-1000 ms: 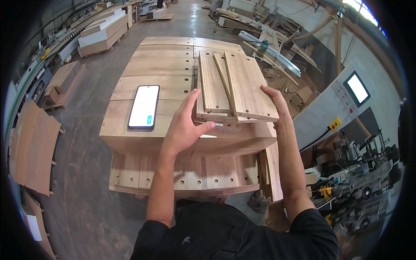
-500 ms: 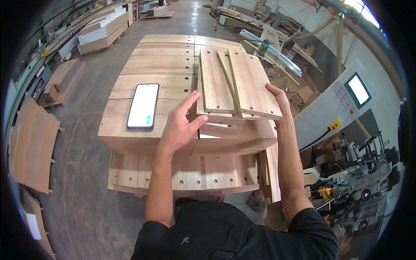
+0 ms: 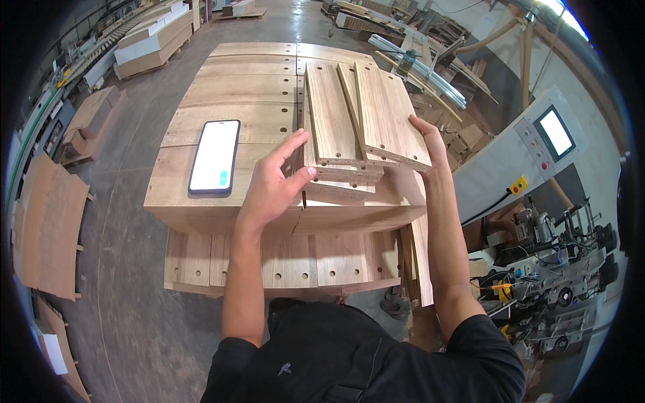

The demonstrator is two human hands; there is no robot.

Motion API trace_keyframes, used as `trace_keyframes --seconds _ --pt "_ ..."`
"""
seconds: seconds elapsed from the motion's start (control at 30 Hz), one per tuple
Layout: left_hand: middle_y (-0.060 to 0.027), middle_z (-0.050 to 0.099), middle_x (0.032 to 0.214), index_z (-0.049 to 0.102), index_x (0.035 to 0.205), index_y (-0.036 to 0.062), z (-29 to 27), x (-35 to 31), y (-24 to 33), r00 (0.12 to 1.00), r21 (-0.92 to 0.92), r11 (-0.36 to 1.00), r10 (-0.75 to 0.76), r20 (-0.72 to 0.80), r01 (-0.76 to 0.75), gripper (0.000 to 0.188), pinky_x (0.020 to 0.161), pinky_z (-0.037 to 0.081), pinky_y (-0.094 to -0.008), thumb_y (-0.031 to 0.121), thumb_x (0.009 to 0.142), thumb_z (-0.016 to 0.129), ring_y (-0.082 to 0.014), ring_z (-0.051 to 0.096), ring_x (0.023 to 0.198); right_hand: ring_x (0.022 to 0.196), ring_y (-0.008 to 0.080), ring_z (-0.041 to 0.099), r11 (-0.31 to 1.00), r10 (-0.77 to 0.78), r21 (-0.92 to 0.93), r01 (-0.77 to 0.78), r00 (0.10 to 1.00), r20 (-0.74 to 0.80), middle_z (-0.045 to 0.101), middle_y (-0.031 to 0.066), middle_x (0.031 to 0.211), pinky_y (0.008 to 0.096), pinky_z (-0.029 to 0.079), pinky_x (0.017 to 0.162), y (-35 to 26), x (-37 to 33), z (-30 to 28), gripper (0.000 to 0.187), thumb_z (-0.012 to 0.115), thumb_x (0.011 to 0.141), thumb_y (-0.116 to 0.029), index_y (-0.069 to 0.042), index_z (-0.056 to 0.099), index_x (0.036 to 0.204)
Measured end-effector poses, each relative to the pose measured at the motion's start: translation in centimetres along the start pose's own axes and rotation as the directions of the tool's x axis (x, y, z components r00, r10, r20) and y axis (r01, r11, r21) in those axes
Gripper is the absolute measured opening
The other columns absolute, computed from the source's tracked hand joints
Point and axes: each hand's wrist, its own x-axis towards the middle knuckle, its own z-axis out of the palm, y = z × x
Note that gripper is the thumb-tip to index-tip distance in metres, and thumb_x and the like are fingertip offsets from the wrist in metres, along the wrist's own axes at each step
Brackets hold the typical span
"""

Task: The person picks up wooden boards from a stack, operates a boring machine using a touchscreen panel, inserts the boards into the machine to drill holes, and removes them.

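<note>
Several light wooden boards with drilled holes lie in a loose stack on the right part of a larger wooden block. My left hand (image 3: 274, 178) is beside the stack's left side, fingers stretched and apart, its thumb by the front ends of the lower boards (image 3: 342, 176). On top, a left board (image 3: 332, 114) lies beside a right board (image 3: 390, 117), which sits askew. At that right board's outer edge is my right hand (image 3: 431, 144), gripping it; part of its fingers is hidden. A phone (image 3: 214, 158) with a lit white screen lies left of my left hand.
Below the block's near face, a lower row of drilled boards (image 3: 289, 258) sticks out towards me. A control panel with a screen (image 3: 554, 134) and machinery (image 3: 557, 269) stand at the right. Panels (image 3: 50, 228) lean at the left, and stacked boards (image 3: 151, 43) stand farther back.
The top right board has turned, its front edge now slanting more. My right hand has stayed at its edge and my left hand by the stack. The whole view has shifted slightly.
</note>
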Motion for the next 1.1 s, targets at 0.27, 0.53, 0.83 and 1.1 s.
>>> trace_keyframes --seconds 0.27,0.53,0.83,1.1 --pt "-0.0195 0.051 0.144 0.053 0.136 -0.0052 0.0 0.6 0.3 1.0 0.063 0.998 -0.031 0.004 0.031 0.054 0.111 0.037 -0.0337 0.006 0.085 0.066 -0.0249 0.047 0.135 0.092 0.0288 0.071 0.999 -0.032 -0.037 0.03 0.998 -0.046 0.064 0.0239 0.114 0.0402 0.061 0.08 0.3 -0.4 2.3 0.042 0.053 0.097 -0.018 0.011 0.049 0.127" --pt "-0.0181 0.05 0.146 0.052 0.138 -0.0029 0.0 1.7 0.7 0.992 0.064 0.993 -0.101 0.069 0.097 0.049 0.109 0.039 -0.0324 0.006 0.09 0.061 -0.0242 0.047 0.135 0.091 0.0273 0.07 0.997 -0.047 -0.072 0.042 0.997 -0.064 0.064 0.0217 0.112 0.0397 0.061 0.077 0.5 0.4 2.3 0.042 0.053 0.096 -0.02 0.01 0.05 0.126" --pt "-0.0226 0.053 0.141 0.052 0.138 -0.0009 -2.4 0.0 1.7 0.987 0.192 0.976 -0.124 0.103 0.102 0.057 0.111 0.037 -0.0357 0.011 0.085 0.066 -0.0308 0.049 0.134 0.091 0.0295 0.071 0.999 -0.015 -0.045 0.015 1.0 -0.005 0.064 0.0238 0.113 0.041 0.063 0.079 0.2 1.0 1.4 0.041 0.053 0.097 -0.018 0.011 0.048 0.126" --pt "-0.0225 0.059 0.135 0.053 0.137 -0.0004 -2.3 -0.5 0.6 0.991 0.215 0.977 -0.03 0.128 0.002 0.06 0.103 0.044 -0.0339 0.009 0.081 0.072 -0.0281 0.06 0.121 0.091 0.0287 0.071 0.998 -0.037 -0.05 0.037 0.999 0.003 0.064 0.0233 0.113 0.0416 0.063 0.078 0.3 0.6 2.1 0.04 0.053 0.097 -0.018 0.01 0.049 0.125"
